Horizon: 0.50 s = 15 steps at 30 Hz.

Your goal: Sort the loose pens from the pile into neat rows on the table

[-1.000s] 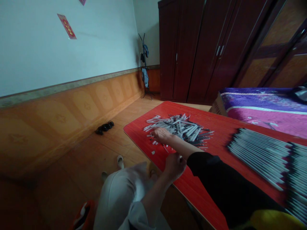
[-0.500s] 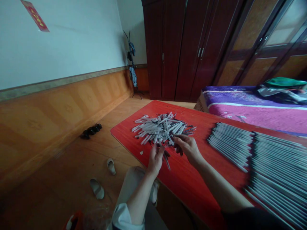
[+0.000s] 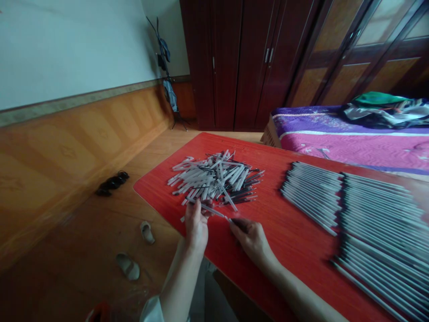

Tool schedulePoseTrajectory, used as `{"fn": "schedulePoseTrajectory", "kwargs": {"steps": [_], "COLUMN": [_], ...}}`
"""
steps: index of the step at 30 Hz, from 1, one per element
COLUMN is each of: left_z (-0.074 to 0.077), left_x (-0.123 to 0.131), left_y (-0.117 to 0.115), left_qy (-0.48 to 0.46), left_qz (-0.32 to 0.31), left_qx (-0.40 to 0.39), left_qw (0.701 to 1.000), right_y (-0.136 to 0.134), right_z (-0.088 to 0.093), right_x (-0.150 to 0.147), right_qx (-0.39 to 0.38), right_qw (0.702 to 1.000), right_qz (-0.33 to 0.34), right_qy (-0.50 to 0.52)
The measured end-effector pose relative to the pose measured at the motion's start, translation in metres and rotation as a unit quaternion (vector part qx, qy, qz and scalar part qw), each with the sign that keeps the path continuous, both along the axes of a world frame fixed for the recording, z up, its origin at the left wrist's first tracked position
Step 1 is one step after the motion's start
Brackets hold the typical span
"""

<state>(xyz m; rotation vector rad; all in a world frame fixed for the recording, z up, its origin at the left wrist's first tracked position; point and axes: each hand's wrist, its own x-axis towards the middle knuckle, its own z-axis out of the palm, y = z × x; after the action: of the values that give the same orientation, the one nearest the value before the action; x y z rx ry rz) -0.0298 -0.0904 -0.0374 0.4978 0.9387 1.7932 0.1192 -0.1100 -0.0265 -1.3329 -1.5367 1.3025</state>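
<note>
My left hand [image 3: 197, 223] is closed around a thin whitish pen barrel [image 3: 214, 211] that points to the right. My right hand [image 3: 250, 235] pinches at the barrel's right end; what sits between its fingertips is too small to make out. Just beyond both hands lies a loose pile of whitish pen barrels [image 3: 197, 179], heaped every which way. Dark, thin pen refills [image 3: 243, 194] stick out at the pile's right side.
Rows of pens with black ends [image 3: 311, 192] lie on the right of the red table [image 3: 268, 259], with a second, larger group [image 3: 378, 214] beside them. A bed [image 3: 351, 143] stands behind the table. Light shoes [image 3: 128, 266] are on the floor at left.
My right hand has drawn back from the pile's edge toward me. The barrel in my left hand now points right and meets my right fingertips. The view has shifted slightly.
</note>
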Motion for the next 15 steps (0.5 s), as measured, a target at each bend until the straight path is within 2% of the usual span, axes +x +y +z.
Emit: {"fn": "schedulePoseTrajectory", "kwargs": {"steps": [5, 15], "left_z": [-0.0019, -0.0033], "left_x": [0.0036, 0.0049], "left_y": [-0.0066, -0.0064], "left_qy": [0.045, 0.066], "left_qz": [-0.009, 0.001], "left_qx": [-0.01, -0.013], "left_qw": [0.999, 0.998], "right_y": [-0.0022, -0.0048], "right_z": [-0.0003, 0.0024], "right_x": [-0.0007, -0.0017], "right_qx": [0.038, 0.069], "right_qw": [0.998, 0.995], "right_qz": [0.003, 0.011], "right_qy": [-0.042, -0.078]}}
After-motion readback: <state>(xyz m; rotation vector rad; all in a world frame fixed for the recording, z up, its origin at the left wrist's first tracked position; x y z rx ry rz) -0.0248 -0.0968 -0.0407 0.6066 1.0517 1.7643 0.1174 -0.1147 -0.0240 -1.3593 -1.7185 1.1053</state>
